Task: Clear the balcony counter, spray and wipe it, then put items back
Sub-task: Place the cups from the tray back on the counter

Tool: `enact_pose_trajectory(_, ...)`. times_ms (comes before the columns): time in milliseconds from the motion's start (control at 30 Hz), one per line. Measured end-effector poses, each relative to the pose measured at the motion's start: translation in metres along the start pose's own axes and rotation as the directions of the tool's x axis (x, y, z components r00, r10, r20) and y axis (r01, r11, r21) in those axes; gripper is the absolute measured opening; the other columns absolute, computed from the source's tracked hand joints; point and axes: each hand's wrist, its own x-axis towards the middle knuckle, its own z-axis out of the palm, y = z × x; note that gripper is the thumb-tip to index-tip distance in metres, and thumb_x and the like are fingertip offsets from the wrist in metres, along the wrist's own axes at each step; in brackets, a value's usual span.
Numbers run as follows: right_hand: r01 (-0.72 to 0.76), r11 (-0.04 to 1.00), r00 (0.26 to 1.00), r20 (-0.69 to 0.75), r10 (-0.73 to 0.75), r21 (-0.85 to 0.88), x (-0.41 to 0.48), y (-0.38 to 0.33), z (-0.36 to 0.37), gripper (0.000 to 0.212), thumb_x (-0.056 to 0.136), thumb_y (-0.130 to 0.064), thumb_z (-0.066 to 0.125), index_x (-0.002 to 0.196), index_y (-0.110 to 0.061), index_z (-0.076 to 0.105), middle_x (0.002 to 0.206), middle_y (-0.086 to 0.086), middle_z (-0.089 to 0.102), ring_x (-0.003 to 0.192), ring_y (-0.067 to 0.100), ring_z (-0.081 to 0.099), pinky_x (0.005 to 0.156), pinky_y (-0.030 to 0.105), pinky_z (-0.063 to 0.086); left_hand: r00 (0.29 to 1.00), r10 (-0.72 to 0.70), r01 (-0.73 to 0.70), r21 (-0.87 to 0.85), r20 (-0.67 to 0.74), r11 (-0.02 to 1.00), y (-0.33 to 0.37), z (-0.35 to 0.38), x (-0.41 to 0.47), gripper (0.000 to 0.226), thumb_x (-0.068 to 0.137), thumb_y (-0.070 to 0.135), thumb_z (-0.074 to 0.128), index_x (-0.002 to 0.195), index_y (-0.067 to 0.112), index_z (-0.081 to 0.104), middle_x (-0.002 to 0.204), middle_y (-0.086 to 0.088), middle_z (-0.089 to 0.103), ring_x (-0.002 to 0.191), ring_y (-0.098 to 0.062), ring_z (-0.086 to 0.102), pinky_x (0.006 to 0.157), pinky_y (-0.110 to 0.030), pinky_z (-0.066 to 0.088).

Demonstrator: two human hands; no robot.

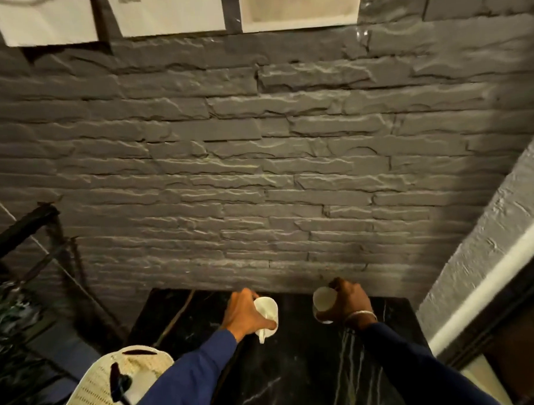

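The black marble counter (296,377) with white veins runs from the bottom of the view to the grey stone wall. My left hand (242,313) grips a white cup (268,313) by its side, with a white spoon sticking out below it, near the back of the counter. My right hand (349,301) holds a second white cup (323,302) tilted so its open mouth faces left. A silver bracelet sits on that wrist. I cannot tell whether either cup touches the counter. Both sleeves are dark blue.
A white perforated basket (114,386) stands at the counter's left front edge, partly behind my left arm. A black metal railing (31,241) and plants lie to the left. A light textured wall with a white frame (489,273) bounds the right side. Papers hang on the wall above.
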Motion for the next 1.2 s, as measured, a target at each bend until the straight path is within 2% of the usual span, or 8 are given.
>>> enact_pose_trajectory(133, -0.077, 0.997, 0.997, 0.021, 0.076, 0.019, 0.001, 0.029, 0.014, 0.071, 0.061, -0.046, 0.085, 0.12, -0.021, 0.055, 0.116, -0.001, 0.063, 0.105, 0.017, 0.061, 0.089, 0.031, 0.052, 0.998, -0.042, 0.043, -0.02, 0.045, 0.999, 0.007, 0.028, 0.011, 0.086, 0.046, 0.049, 0.092, 0.118, 0.016, 0.057, 0.121, -0.003, 0.058, 0.106, -0.019, 0.06, 0.081, -0.028, 0.053)
enact_pose_trajectory(233, -0.131, 0.991, 0.991, 0.033, 0.13, 0.03, 0.012, 0.047, 0.031, 0.074, 0.06, -0.049, 0.084, 0.122, -0.022, 0.054, 0.119, -0.001, 0.061, 0.105, 0.017, 0.06, 0.089, 0.032, 0.053, 0.996, -0.064, 0.064, -0.002, 0.056, 0.998, 0.009, 0.05, 0.027, 0.081, 0.052, 0.046, 0.091, 0.118, 0.014, 0.057, 0.122, -0.006, 0.058, 0.108, -0.023, 0.061, 0.083, -0.03, 0.054)
enact_pose_trajectory(400, -0.2, 0.975, 0.979, 0.05, 0.196, 0.095, 0.026, 0.059, 0.053, 0.074, 0.065, -0.044, 0.084, 0.126, -0.023, 0.048, 0.124, 0.0, 0.057, 0.111, 0.018, 0.057, 0.095, 0.033, 0.05, 0.995, -0.078, 0.078, 0.005, 0.067, 0.997, 0.013, 0.072, 0.05, 0.08, 0.052, 0.045, 0.092, 0.118, 0.014, 0.06, 0.12, -0.007, 0.063, 0.107, -0.023, 0.064, 0.083, -0.031, 0.056)
enact_pose_trajectory(533, -0.236, 0.961, 0.972, 0.029, 0.234, 0.147, 0.04, 0.064, 0.068, 0.069, 0.067, -0.043, 0.083, 0.125, -0.022, 0.049, 0.125, 0.001, 0.057, 0.112, 0.018, 0.056, 0.094, 0.031, 0.047, 0.995, -0.08, 0.08, 0.002, 0.059, 0.997, 0.016, 0.082, 0.067, 0.078, 0.054, 0.044, 0.092, 0.119, 0.012, 0.062, 0.121, -0.008, 0.064, 0.108, -0.025, 0.064, 0.084, -0.032, 0.055)
enact_pose_trajectory(733, -0.277, 0.948, 0.96, 0.006, 0.279, 0.157, 0.065, 0.057, 0.083, 0.087, 0.06, -0.052, 0.084, 0.13, -0.017, 0.047, 0.127, 0.003, 0.057, 0.113, 0.021, 0.058, 0.093, 0.032, 0.051, 0.994, -0.094, 0.094, 0.015, 0.051, 0.996, 0.019, 0.1, 0.096, 0.078, 0.049, 0.05, 0.09, 0.113, 0.013, 0.063, 0.115, -0.009, 0.066, 0.103, -0.026, 0.066, 0.081, -0.034, 0.058)
enact_pose_trajectory(833, -0.267, 0.951, 0.963, 0.011, 0.269, 0.153, 0.074, 0.058, 0.092, 0.087, 0.06, -0.054, 0.084, 0.129, -0.017, 0.047, 0.125, 0.004, 0.058, 0.113, 0.021, 0.058, 0.091, 0.029, 0.051, 0.996, -0.075, 0.072, 0.063, 0.048, 0.995, 0.017, 0.11, 0.107, 0.077, 0.047, 0.052, 0.09, 0.11, 0.014, 0.064, 0.112, -0.009, 0.068, 0.101, -0.027, 0.067, 0.081, -0.037, 0.059)
enact_pose_trajectory(1067, -0.271, 0.939, 0.96, -0.01, 0.279, 0.212, 0.077, 0.057, 0.106, 0.087, 0.064, -0.048, 0.084, 0.133, -0.017, 0.042, 0.132, 0.003, 0.052, 0.119, 0.021, 0.054, 0.095, 0.029, 0.046, 0.996, -0.054, 0.048, 0.091, 0.069, 0.995, 0.015, 0.117, 0.124, 0.068, 0.049, 0.043, 0.091, 0.105, 0.015, 0.065, 0.109, -0.009, 0.07, 0.098, -0.026, 0.068, 0.08, -0.039, 0.06)
enact_pose_trajectory(1200, -0.325, 0.925, 0.943, -0.003, 0.332, 0.195, 0.081, 0.056, 0.111, 0.1, 0.061, -0.056, 0.083, 0.137, -0.011, 0.036, 0.135, 0.009, 0.048, 0.122, 0.026, 0.052, 0.096, 0.03, 0.045, 0.995, -0.053, 0.046, 0.077, 0.088, 0.996, 0.018, 0.115, 0.126, 0.069, 0.05, 0.039, 0.092, 0.107, 0.013, 0.064, 0.111, -0.009, 0.069, 0.1, -0.027, 0.067, 0.08, -0.04, 0.059)
